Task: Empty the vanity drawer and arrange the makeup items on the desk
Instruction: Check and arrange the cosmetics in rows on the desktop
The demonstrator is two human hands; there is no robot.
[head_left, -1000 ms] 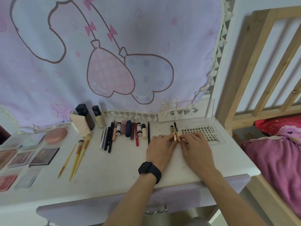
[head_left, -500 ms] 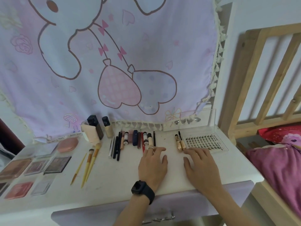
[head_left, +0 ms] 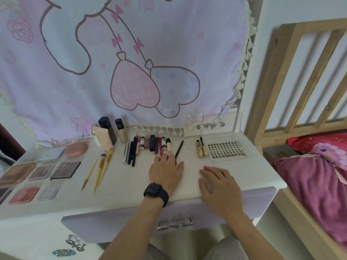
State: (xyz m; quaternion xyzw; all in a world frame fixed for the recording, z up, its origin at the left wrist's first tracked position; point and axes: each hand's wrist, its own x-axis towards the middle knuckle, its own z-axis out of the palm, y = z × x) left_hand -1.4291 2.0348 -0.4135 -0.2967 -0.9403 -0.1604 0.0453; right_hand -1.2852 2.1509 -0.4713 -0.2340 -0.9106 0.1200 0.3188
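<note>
- Got the left hand [head_left: 166, 168] lying palm down around the middle of the desk [head_left: 131, 196], fingers straight and a little spread, gripping nothing. Ring on one finger, black smartwatch [head_left: 156, 193] on the wrist.
- Fingertips up at the near ends of the red pencil [head_left: 160, 147] and the beige concealer tube [head_left: 169, 146] — touching or just over them, can't tell.
- Right hand [head_left: 217, 182] same deal: palm down near the front edge, right of the left hand and apart from it, fingers relaxed, holding nothing.
- Thin black pencil [head_left: 179, 149] lying tilted just beside the left fingertips, off on its own right of the main row.
- Main row of liners and small tubes [head_left: 142, 147] lined up side by side toward the back edge, all pointing front to back.
- Two gold mascara tubes [head_left: 201, 151] further right, snug against the false-lash tray [head_left: 228, 150] near the back right corner, with its clear lid [head_left: 221, 124] standing up behind.
- Three yellow-handled brushes [head_left: 102, 167] left of the row, slightly angled.
- Dark bottle [head_left: 108, 128], foundation bottle [head_left: 121, 133] and pale pink bottle [head_left: 101, 137] standing at the back edge; round pink compact [head_left: 77, 149] just left of them.
- Palettes [head_left: 64, 169] and blush compacts [head_left: 24, 195] in two rows by the left edge.
- Lilac drawer front [head_left: 187, 209] under the front edge, silver bow handle [head_left: 174, 225] on it — open or closed, hard to say.
- Pink cartoon curtain [head_left: 131, 62] hanging behind, wooden bed rail [head_left: 300, 81] off the right edge.
</note>
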